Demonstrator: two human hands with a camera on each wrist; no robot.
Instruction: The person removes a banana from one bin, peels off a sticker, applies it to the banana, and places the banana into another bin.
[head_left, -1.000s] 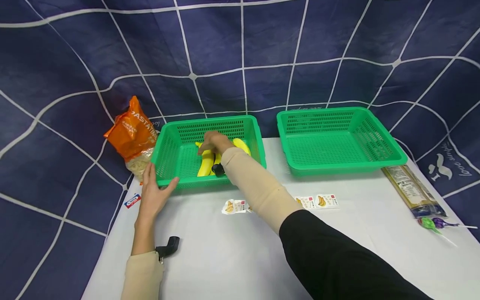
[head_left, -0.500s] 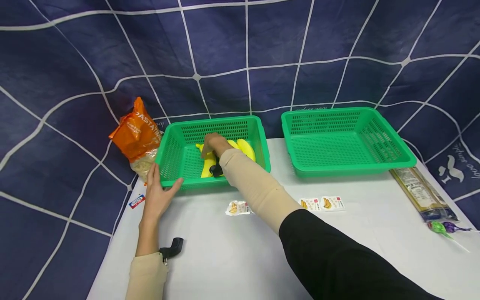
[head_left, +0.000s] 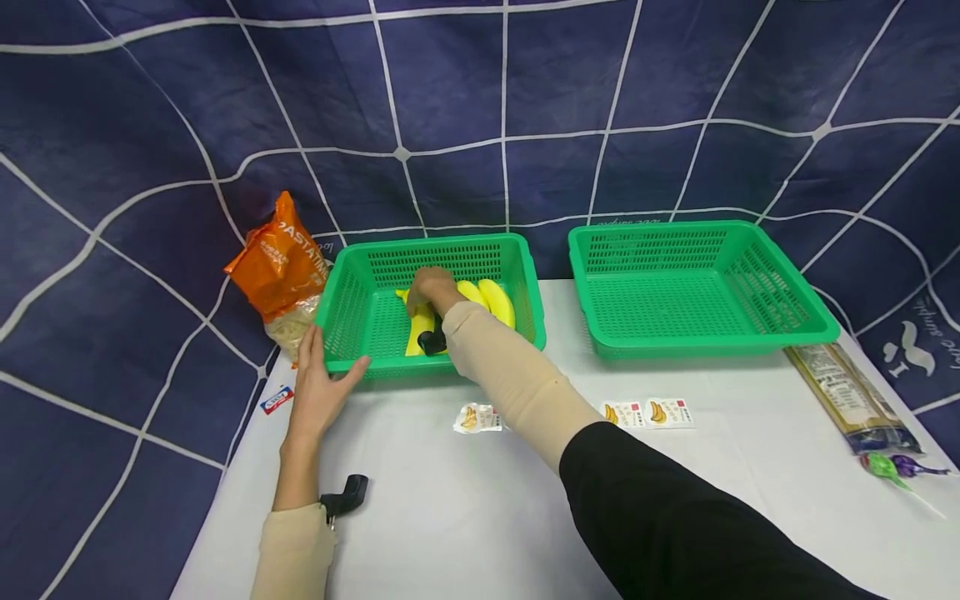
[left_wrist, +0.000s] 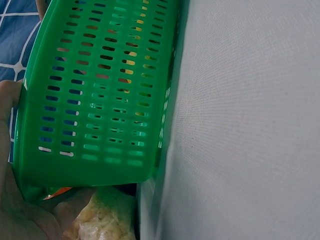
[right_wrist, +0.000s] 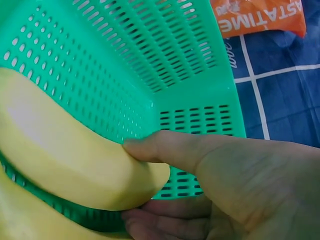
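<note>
A bunch of yellow bananas (head_left: 491, 300) lies in the left green basket (head_left: 435, 243) on the white table (head_left: 450, 517). My right hand (head_left: 429, 285) reaches into that basket. In the right wrist view its thumb and fingers (right_wrist: 210, 170) pinch the end of one banana (right_wrist: 60, 165) near the basket wall (right_wrist: 150, 50). My left hand (head_left: 324, 375) rests against the basket's front left corner, fingers straight along the side and thumb on the front wall. The left wrist view shows the palm (left_wrist: 10, 200) against the basket's slotted wall (left_wrist: 100, 100).
A second green basket (head_left: 705, 346) stands to the right, with nothing visible inside. An orange pasta bag (head_left: 281, 267) leans left of the left basket. Small banana-print packets (head_left: 476, 417) (head_left: 648, 412) lie mid-table. A long noodle packet (head_left: 847, 392) and lollipops (head_left: 892, 467) lie at the right edge.
My left hand has closed in on the basket's corner. My right hand stays on the bananas. The head view has drifted a little, shifting everything rightwards and down.
</note>
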